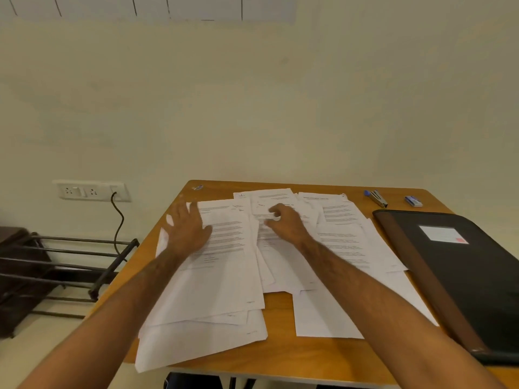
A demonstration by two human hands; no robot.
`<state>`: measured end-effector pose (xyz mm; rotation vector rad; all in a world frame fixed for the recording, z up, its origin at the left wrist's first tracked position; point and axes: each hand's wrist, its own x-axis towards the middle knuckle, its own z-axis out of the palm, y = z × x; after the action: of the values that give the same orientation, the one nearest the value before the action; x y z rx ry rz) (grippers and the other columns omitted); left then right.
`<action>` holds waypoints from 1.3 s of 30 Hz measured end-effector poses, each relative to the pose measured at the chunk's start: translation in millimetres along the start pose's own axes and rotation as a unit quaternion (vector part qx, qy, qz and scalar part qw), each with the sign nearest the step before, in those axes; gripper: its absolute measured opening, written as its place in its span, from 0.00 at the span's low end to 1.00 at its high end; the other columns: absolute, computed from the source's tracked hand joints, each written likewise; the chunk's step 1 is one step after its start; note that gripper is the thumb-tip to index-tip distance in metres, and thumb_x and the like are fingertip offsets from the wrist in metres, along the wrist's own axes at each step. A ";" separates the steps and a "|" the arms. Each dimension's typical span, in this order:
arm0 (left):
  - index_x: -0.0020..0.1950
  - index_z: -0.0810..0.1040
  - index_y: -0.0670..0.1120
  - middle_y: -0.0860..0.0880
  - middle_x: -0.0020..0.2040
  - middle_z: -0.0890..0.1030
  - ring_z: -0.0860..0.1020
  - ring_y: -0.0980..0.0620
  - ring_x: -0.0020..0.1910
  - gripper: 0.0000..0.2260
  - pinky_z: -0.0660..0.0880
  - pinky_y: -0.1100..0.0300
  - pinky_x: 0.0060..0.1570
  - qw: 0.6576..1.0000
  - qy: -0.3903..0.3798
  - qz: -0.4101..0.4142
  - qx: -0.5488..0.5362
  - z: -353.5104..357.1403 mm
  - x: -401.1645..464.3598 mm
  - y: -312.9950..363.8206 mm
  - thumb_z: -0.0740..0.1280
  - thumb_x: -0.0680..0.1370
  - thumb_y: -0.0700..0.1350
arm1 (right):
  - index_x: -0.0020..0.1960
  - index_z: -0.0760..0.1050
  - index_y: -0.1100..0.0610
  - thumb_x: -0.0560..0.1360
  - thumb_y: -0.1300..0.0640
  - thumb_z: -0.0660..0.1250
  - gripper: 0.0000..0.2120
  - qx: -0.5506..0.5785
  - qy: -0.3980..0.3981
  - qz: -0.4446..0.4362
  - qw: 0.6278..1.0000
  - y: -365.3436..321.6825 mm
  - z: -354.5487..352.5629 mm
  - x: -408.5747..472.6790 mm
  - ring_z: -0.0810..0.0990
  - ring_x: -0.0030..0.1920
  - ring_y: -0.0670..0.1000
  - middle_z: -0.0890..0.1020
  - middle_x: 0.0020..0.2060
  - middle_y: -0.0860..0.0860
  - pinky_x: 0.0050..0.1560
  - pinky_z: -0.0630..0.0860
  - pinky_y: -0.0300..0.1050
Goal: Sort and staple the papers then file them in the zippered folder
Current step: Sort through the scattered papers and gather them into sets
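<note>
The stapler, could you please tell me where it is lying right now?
In the head view the stapler lies at the table's far right corner, between the spread papers and a small blue box, just beyond the black zippered folder.

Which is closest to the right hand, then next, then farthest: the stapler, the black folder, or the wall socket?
From the right hand:
1. Stapler, at the table's far right edge.
2. Black folder, lying along the right side; its near corner is almost as close, so a tight call.
3. Wall socket, far left on the wall.
</note>
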<state>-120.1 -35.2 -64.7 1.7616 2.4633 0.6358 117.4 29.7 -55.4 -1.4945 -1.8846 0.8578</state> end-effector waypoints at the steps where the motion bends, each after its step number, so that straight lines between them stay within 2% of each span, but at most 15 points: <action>1: 0.79 0.57 0.46 0.42 0.81 0.46 0.47 0.39 0.80 0.32 0.49 0.32 0.73 1.000 0.002 0.026 0.014 -0.2 0.2 10.1 0.68 0.79 0.52 | 0.70 0.72 0.58 0.77 0.53 0.73 0.24 -0.058 0.024 0.011 0.998 9.4 -8.4 4.0 0.76 0.66 0.57 0.73 0.68 0.57 0.64 0.75 0.50; 4: 0.73 0.67 0.53 0.48 0.81 0.53 0.52 0.43 0.79 0.21 0.48 0.34 0.73 0.993 -0.042 0.111 0.005 15.6 10.4 32.0 0.65 0.81 0.52 | 0.72 0.68 0.56 0.74 0.35 0.70 0.36 -0.241 0.024 0.066 0.968 36.7 -28.1 5.3 0.66 0.72 0.60 0.67 0.71 0.57 0.69 0.69 0.58; 6: 0.70 0.70 0.55 0.51 0.80 0.57 0.56 0.45 0.79 0.17 0.50 0.36 0.74 0.985 -0.077 0.155 -0.015 25.8 14.9 47.2 0.63 0.82 0.53 | 0.73 0.67 0.56 0.71 0.27 0.66 0.42 -0.299 0.003 0.070 0.952 48.5 -31.2 2.7 0.63 0.73 0.61 0.65 0.73 0.58 0.70 0.65 0.60; 9: 0.71 0.70 0.56 0.52 0.80 0.59 0.58 0.48 0.78 0.16 0.52 0.38 0.74 0.970 -0.107 0.217 -0.013 43.7 19.8 66.2 0.60 0.83 0.54 | 0.72 0.69 0.55 0.70 0.24 0.62 0.43 -0.321 0.007 0.047 0.946 59.7 -28.4 4.2 0.63 0.72 0.60 0.66 0.72 0.57 0.70 0.63 0.60; 13: 0.74 0.66 0.56 0.52 0.80 0.60 0.59 0.49 0.77 0.19 0.55 0.42 0.74 0.955 -0.132 0.264 0.029 64.4 23.2 76.5 0.56 0.84 0.57 | 0.71 0.68 0.51 0.67 0.22 0.64 0.44 -0.318 -0.006 0.051 0.947 66.1 -37.0 11.8 0.62 0.72 0.60 0.65 0.72 0.56 0.69 0.61 0.62; 18: 0.74 0.66 0.57 0.54 0.77 0.65 0.62 0.51 0.75 0.26 0.56 0.43 0.72 0.962 -0.098 0.253 0.020 80.1 23.1 71.5 0.46 0.79 0.64 | 0.66 0.70 0.48 0.68 0.33 0.74 0.33 -0.206 -0.009 0.058 0.977 73.3 -56.9 27.3 0.66 0.68 0.56 0.71 0.66 0.52 0.64 0.61 0.56; 20: 0.73 0.66 0.58 0.54 0.77 0.65 0.62 0.52 0.75 0.28 0.56 0.43 0.72 0.964 -0.095 0.249 0.017 83.9 23.8 71.2 0.44 0.78 0.64 | 0.67 0.68 0.48 0.71 0.41 0.76 0.30 -0.135 0.024 0.063 0.989 77.5 -61.0 35.4 0.68 0.68 0.55 0.74 0.65 0.50 0.63 0.61 0.55; 23: 0.73 0.66 0.59 0.55 0.77 0.64 0.62 0.52 0.75 0.32 0.56 0.44 0.72 0.964 -0.090 0.249 0.017 86.9 24.1 72.2 0.40 0.75 0.67 | 0.72 0.66 0.50 0.73 0.50 0.76 0.31 -0.032 0.059 0.102 0.992 82.3 -63.2 49.7 0.70 0.68 0.55 0.77 0.64 0.50 0.64 0.60 0.55; 26: 0.74 0.66 0.58 0.54 0.77 0.65 0.62 0.52 0.75 0.33 0.56 0.44 0.72 0.963 -0.086 0.255 0.012 88.2 24.8 71.1 0.39 0.74 0.67 | 0.73 0.68 0.52 0.75 0.52 0.74 0.29 0.030 0.055 0.127 0.990 79.3 -63.3 62.8 0.74 0.67 0.56 0.78 0.65 0.52 0.70 0.65 0.57; 28: 0.74 0.66 0.58 0.54 0.77 0.65 0.62 0.52 0.75 0.33 0.56 0.43 0.73 0.963 -0.086 0.256 0.007 88.1 25.4 70.7 0.40 0.75 0.66 | 0.74 0.68 0.55 0.76 0.55 0.73 0.29 0.104 0.058 0.147 0.982 74.5 -64.9 71.7 0.78 0.65 0.57 0.76 0.67 0.54 0.66 0.75 0.59; 30: 0.74 0.66 0.57 0.54 0.77 0.65 0.62 0.52 0.75 0.33 0.56 0.43 0.73 0.963 -0.086 0.256 0.005 87.9 26.3 70.4 0.40 0.75 0.66 | 0.74 0.67 0.56 0.76 0.57 0.73 0.29 0.167 0.071 0.164 0.970 70.1 -68.3 80.4 0.80 0.62 0.58 0.75 0.68 0.55 0.59 0.81 0.57; 32: 0.73 0.67 0.57 0.54 0.76 0.65 0.62 0.53 0.75 0.33 0.56 0.44 0.73 0.963 -0.082 0.258 0.004 88.8 26.3 69.9 0.40 0.75 0.66 | 0.71 0.70 0.57 0.76 0.57 0.73 0.25 0.202 0.071 0.184 0.959 66.9 -71.4 88.8 0.81 0.60 0.57 0.78 0.66 0.56 0.58 0.82 0.57; 35: 0.73 0.68 0.57 0.54 0.76 0.66 0.63 0.53 0.75 0.32 0.55 0.44 0.73 0.962 -0.073 0.262 -0.002 90.6 26.2 68.2 0.41 0.75 0.66 | 0.54 0.75 0.58 0.78 0.56 0.71 0.09 0.213 0.064 0.201 0.954 60.6 -71.1 95.3 0.84 0.53 0.57 0.83 0.56 0.57 0.55 0.82 0.54; 39: 0.72 0.68 0.56 0.54 0.76 0.66 0.62 0.53 0.75 0.27 0.55 0.44 0.74 0.962 -0.071 0.265 -0.010 92.2 27.1 66.7 0.46 0.78 0.64 | 0.61 0.79 0.59 0.77 0.57 0.72 0.14 0.193 0.071 0.185 0.961 53.3 -67.2 97.8 0.83 0.54 0.58 0.84 0.55 0.56 0.58 0.82 0.56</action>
<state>-44.8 35.1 -120.2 2.3800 1.8825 0.5275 181.4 142.9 -50.1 -1.6246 -1.2598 1.1747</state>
